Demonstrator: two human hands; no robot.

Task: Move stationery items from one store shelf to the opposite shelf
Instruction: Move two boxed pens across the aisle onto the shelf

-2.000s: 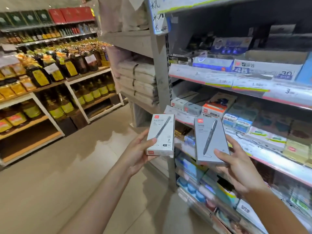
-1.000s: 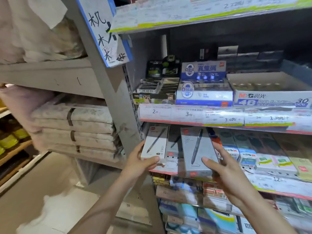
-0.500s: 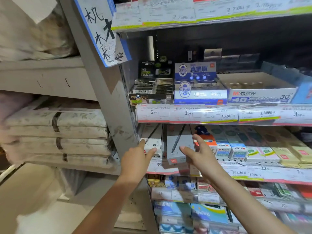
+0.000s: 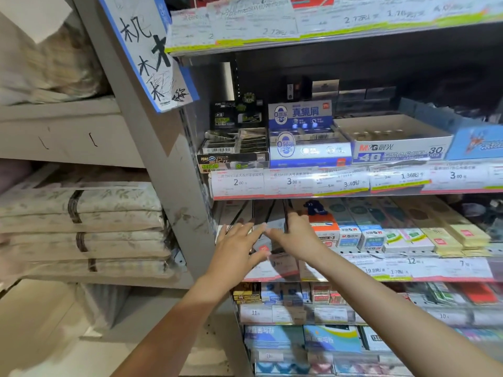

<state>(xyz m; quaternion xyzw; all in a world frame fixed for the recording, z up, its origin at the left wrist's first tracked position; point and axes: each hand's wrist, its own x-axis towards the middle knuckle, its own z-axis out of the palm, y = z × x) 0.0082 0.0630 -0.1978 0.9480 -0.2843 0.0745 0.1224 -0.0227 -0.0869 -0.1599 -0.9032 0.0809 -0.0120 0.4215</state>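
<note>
- Left hand point(image 4: 234, 248): flat, fingers spread, palm down on the white pen box point(image 4: 231, 221). Nothing pinched, grip open, just resting on top.
- Right hand point(image 4: 295, 238): fingers extended over the grey pen box point(image 4: 268, 224), fingertips at its right edge. Can't tell if that grip is closed on the box or only touching it.
- Both boxes lie flat on the middle shelf point(image 4: 408, 268), long side running front to back, side by side, at the far left end next to the grey upright point(image 4: 163, 186).
- My hands are almost touching each other over the seam between the two boxes.
- Just right of the grey box: an orange-and-white box point(image 4: 325, 229), then a row of small eraser packs point(image 4: 373, 238) and yellow packs point(image 4: 462, 235).
- Price tag strip point(image 4: 408, 268) runs along the shelf's front lip, under my wrists.
- Shelf above: black display tray point(image 4: 234, 148), blue-and-white eraser display point(image 4: 307, 142), open M&G eraser carton point(image 4: 394, 142).
- Shelves below: more small boxed stock, blurred.
- Handwritten sign with blue border point(image 4: 152, 50) hangs on the upright, top left.
- Left of the upright: folded, banded textile bundles point(image 4: 81, 221) stacked on a separate shelf.
</note>
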